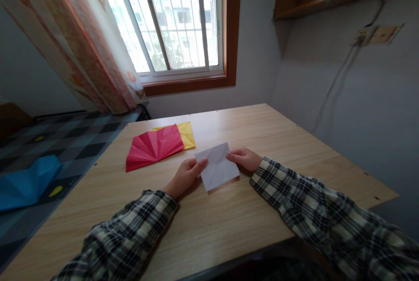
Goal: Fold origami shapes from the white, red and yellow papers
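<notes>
**Two hands hold a white paper on the wooden table**

At the far left, at 9 o'clock from the hands, a blue folded paper (28, 181) lies on a checked bed cover (75, 137) beside the table. Above it, at 11 o'clock, a patterned curtain (81, 36) hangs next to the window (173, 19).

On the wooden table (229, 228), at 10 o'clock from the hands, there is a red paper (153, 148) with fan-like creases. It partly covers a yellow paper (187, 134), which shows at its far right edge.

The left hand (185, 176) is curled and pinches the left edge of the white paper (218, 167) between the thumb and the fingers. The white paper lies near the middle of the table, a little lifted at the far side, and it has some crease lines. It is near the red paper but does not touch it.

The right hand (245, 159) is at 3 o'clock of the white paper, loosely closed, with the fingertips on its right edge. Both arms wear checked sleeves (327, 215).

At 1 o'clock, on the wall, there are a socket (379, 34) and a hanging cable.
</notes>
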Demonstrator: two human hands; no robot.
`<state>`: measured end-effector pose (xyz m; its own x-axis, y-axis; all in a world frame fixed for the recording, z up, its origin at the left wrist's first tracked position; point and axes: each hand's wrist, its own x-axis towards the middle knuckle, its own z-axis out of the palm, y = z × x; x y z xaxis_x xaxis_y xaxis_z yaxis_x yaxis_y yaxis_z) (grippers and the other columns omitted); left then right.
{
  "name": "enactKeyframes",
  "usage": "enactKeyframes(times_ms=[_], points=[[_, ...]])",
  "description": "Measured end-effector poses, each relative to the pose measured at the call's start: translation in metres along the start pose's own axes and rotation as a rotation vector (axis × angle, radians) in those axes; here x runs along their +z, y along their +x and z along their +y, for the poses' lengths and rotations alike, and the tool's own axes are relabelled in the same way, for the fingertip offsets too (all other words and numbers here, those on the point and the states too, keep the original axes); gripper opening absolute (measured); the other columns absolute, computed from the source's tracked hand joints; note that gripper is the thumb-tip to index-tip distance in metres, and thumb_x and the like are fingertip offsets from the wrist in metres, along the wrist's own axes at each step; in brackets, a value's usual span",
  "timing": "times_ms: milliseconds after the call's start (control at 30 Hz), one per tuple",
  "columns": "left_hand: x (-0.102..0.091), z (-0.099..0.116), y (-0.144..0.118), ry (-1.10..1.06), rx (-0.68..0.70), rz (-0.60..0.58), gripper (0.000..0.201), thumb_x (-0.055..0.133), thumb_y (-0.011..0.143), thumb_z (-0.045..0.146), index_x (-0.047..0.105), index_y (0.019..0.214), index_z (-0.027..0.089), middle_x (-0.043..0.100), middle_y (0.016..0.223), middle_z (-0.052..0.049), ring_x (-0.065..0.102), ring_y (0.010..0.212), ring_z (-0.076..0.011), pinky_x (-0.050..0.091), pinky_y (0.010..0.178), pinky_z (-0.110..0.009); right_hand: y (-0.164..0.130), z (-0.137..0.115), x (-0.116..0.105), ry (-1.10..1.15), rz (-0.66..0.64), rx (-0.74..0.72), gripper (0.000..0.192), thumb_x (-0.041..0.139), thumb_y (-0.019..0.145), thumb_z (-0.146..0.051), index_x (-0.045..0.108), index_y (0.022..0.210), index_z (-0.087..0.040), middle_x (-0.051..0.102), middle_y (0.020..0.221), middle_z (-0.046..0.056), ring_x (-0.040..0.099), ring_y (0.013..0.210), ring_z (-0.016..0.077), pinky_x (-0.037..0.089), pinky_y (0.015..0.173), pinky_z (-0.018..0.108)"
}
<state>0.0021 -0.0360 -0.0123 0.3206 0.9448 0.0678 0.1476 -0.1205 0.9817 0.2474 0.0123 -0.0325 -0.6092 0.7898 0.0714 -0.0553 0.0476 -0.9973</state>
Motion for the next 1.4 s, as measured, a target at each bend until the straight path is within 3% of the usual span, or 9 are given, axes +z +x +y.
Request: enactKeyframes(times_ms=[633,1067,1400], points=[[0.0005,0.0048,-0.0012,0.161,0.009,-0.102,0.049,0.061,0.087,0.059,0.072,0.086,0.011,0.072,0.085,-0.009,0.061,0.076,-0.0204,0.050,0.069,-0.031,-0.0015,-0.0026,0.0030,0.004,0.033,0.013,0.057,0.075,0.074,-0.068,0.073,0.087,-0.012,0.072,0.080,0.006,0.061,0.071,0.0156,0.047,0.069,0.030],[0.0020,0.0063,-0.0003,0.164,0.019,-0.064,0.050,0.059,0.086,0.061,0.066,0.076,0.013,0.064,0.071,-0.004,0.051,0.066,-0.0156,0.042,0.057,-0.025,-0.0027,-0.0063,0.0054,-0.011,0.029,-0.005,0.057,0.076,0.074,-0.066,0.074,0.090,-0.011,0.074,0.086,0.008,0.064,0.076,0.0173,0.050,0.073,0.031],[0.0007,0.0060,-0.0002,0.127,0.004,-0.033,0.061,0.052,0.087,0.072,0.066,0.075,0.013,0.066,0.072,-0.006,0.057,0.070,-0.0193,0.048,0.065,-0.030,-0.0040,-0.0080,0.0065,-0.025,0.031,0.000,0.057,0.075,0.074,-0.067,0.075,0.090,-0.013,0.075,0.088,0.009,0.065,0.079,0.0186,0.051,0.075,0.033]])
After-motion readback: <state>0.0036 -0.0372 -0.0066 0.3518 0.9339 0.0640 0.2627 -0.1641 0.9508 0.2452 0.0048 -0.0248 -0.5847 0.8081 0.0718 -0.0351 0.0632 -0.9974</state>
